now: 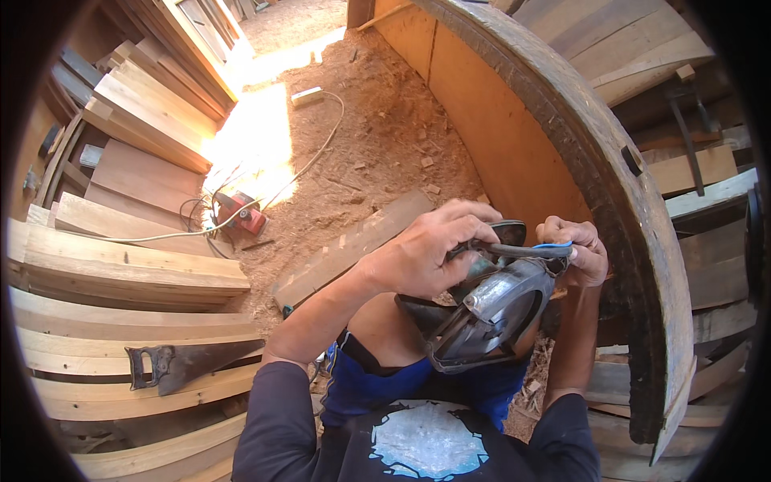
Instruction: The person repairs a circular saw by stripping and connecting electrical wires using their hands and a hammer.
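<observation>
A circular saw with a metal blade guard rests on my lap, its base plate tilted toward me. A thick dark cord runs over the top of the saw between my hands. My left hand is closed, its fingers curled round the cord's left end by the saw's handle. On the other side my right hand pinches the cord's right end, where a small blue strip shows against the fingers. Its fingertips are partly hidden.
Curved planks are stacked at the left, with a handsaw on them. A red power tool and a white power strip on a cable lie on the sawdust-covered floor. A loose board lies ahead; a large curved wooden panel stands right.
</observation>
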Demonstrator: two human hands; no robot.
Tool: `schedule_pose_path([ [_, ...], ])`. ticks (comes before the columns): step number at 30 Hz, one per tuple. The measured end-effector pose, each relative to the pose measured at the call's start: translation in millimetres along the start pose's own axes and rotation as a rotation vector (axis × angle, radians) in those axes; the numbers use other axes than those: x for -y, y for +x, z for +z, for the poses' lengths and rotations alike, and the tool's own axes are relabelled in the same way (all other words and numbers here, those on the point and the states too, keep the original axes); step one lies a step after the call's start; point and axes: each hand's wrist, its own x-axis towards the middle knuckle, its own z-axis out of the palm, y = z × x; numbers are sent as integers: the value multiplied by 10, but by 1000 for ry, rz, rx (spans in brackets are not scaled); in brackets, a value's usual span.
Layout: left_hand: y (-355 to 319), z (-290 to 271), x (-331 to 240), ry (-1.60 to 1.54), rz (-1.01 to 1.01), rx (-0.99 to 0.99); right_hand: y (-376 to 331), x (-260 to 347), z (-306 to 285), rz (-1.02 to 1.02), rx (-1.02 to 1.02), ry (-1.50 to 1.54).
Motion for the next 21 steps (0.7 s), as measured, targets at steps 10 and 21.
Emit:
schedule_pose_path([
  [10,56,-46,-14,88,7,-20,-37,-132,-2,-56,-27,76],
  [21,249,-34,-131,-326,-209,163,-55,-239,34,-155,-2,159],
])
